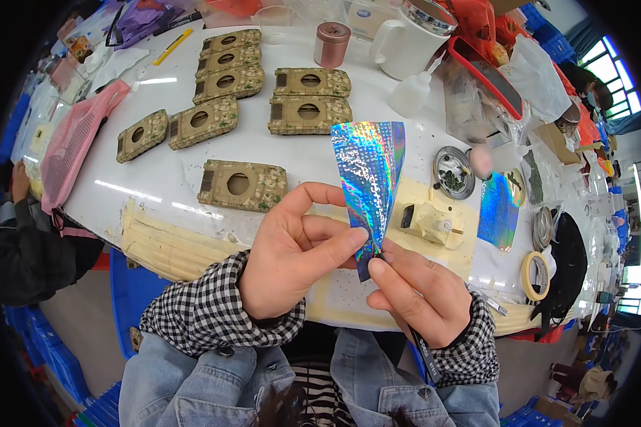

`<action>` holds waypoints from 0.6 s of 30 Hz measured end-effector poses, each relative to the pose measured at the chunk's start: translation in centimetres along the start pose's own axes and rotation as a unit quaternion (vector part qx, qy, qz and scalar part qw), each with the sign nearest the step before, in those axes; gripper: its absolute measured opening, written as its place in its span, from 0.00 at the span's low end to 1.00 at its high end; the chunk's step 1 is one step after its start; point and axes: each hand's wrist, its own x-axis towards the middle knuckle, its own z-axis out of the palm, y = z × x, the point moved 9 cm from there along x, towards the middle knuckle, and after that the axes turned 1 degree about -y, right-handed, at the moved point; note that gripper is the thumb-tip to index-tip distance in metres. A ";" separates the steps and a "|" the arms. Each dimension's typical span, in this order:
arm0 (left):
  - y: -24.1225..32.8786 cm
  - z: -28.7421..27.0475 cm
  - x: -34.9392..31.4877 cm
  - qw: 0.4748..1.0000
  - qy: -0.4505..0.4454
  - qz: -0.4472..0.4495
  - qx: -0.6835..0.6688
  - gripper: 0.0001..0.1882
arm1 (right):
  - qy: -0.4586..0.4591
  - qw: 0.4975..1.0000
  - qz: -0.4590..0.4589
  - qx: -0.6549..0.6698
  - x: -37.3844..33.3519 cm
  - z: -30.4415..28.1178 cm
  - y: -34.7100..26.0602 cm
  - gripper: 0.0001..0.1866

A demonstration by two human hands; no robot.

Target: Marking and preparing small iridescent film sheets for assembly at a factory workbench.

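Observation:
My left hand (295,249) pinches the lower part of a shiny blue holographic sheet (367,167) between thumb and fingers and holds it upright above the table edge. Closed round slim black tweezers (426,356), my right hand (427,295) has its fingertips close by the sheet's lower end. The tweezers' tips are mostly hidden there. Behind my left hand lies a camouflage toy tank hull (214,186) with a round hole in its top. Beyond it are several more hulls (310,114). To the right of the sheet sits a small block wrapped in cream tape (427,222).
A round metal tin (454,173) holds small dark green parts. Another holographic sheet (498,210), a tape roll (535,276) and a red-cased phone (484,77) lie right. A white mug (406,43) and pink canister (332,44) stand behind; a pink mesh pouch (78,149) is left.

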 end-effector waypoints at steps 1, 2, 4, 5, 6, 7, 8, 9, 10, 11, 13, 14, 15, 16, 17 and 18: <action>0.0 0.0 0.0 1.000 0.002 0.000 0.002 0.19 | 0.001 1.000 0.001 0.001 0.0 0.0 0.0 0.19; 0.0 0.0 0.0 1.000 0.002 0.000 0.004 0.19 | 0.003 1.000 0.002 0.002 0.0 -0.1 0.0 0.19; -0.1 -0.1 0.0 1.000 0.003 0.000 0.008 0.20 | 0.003 1.000 0.005 0.004 -0.1 -0.1 0.1 0.19; -0.1 -0.2 0.0 1.000 0.006 -0.001 0.007 0.20 | 0.002 1.000 0.008 0.004 -0.1 -0.1 0.1 0.19; -0.2 -0.2 0.0 1.000 0.008 -0.002 0.006 0.20 | 0.001 1.000 0.011 0.004 -0.1 -0.1 0.1 0.19; -0.2 -0.3 0.0 1.000 0.012 -0.001 0.005 0.20 | 0.003 1.000 0.015 0.008 -0.1 -0.2 0.1 0.19; -0.2 -0.3 0.0 1.000 0.012 -0.002 0.006 0.20 | 0.004 1.000 0.018 0.012 -0.2 -0.2 0.2 0.19; -0.2 -0.3 0.0 1.000 0.012 -0.002 0.007 0.20 | 0.006 1.000 0.022 0.017 -0.2 -0.3 0.2 0.18; -0.2 -0.3 0.0 1.000 0.012 -0.003 0.007 0.20 | 0.012 1.000 0.021 0.018 -0.2 -0.3 0.2 0.18; -0.2 -0.3 0.0 1.000 0.011 -0.002 0.009 0.20 | 0.017 0.999 0.021 0.020 -0.3 -0.3 0.3 0.18; -0.2 -0.4 0.0 1.000 0.010 -0.001 0.010 0.20 | 0.022 1.000 0.012 0.016 -0.3 -0.4 0.2 0.18; -0.1 -0.7 0.0 1.000 0.028 0.009 0.002 0.20 | 0.021 1.000 0.004 0.010 -0.2 -0.5 0.0 0.18; 0.1 -0.9 0.1 0.999 0.047 0.018 -0.007 0.20 | 0.021 1.000 -0.004 0.004 -0.1 -0.5 -0.1 0.17; 0.2 -1.2 0.2 0.997 0.067 0.026 -0.017 0.20 | 0.014 1.000 -0.015 0.007 -0.1 -0.4 -0.2 0.17; 0.8 -1.5 0.2 0.995 0.085 0.055 -0.021 0.20 | 0.007 1.000 -0.026 0.010 0.0 -0.2 -0.3 0.17; 1.4 -2.0 0.3 0.991 0.104 0.083 -0.024 0.20 | 0.000 0.999 -0.038 0.013 0.0 0.1 -0.4 0.16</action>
